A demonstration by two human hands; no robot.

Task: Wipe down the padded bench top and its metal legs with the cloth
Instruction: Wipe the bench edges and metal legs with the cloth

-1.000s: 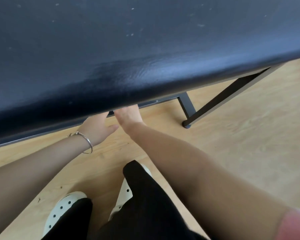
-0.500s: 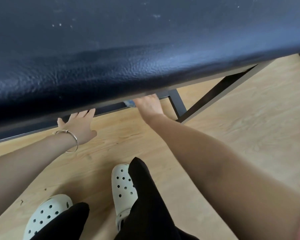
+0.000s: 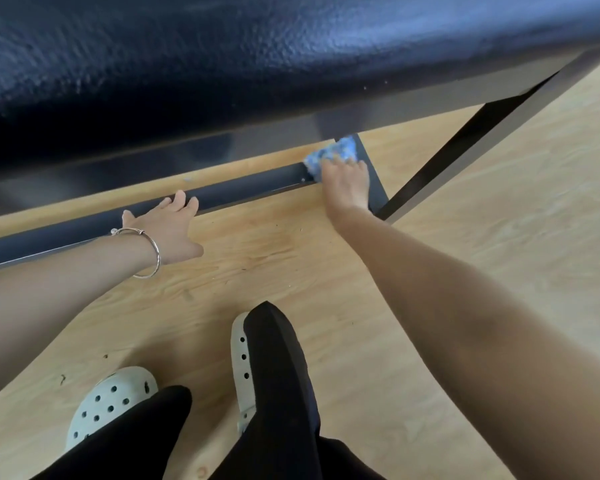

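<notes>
A: Bench top (image 3: 222, 57): blue-black, pebbled grain, pale sheen along the curve. Metal leg (image 3: 447, 157): black, one face grey. Lower rail (image 3: 250, 188): dark slate.

B: Cloth (image 3: 336, 152): light blue, flecked white. Floor (image 3: 499, 220): pale honey wood, wavy grain, a few dark specks.

A: Clogs (image 3: 111, 400): off-white, faintly green, dotted with round holes. Trousers (image 3: 278, 375): plain black.

B: Bangle (image 3: 155, 258): silver.
</notes>
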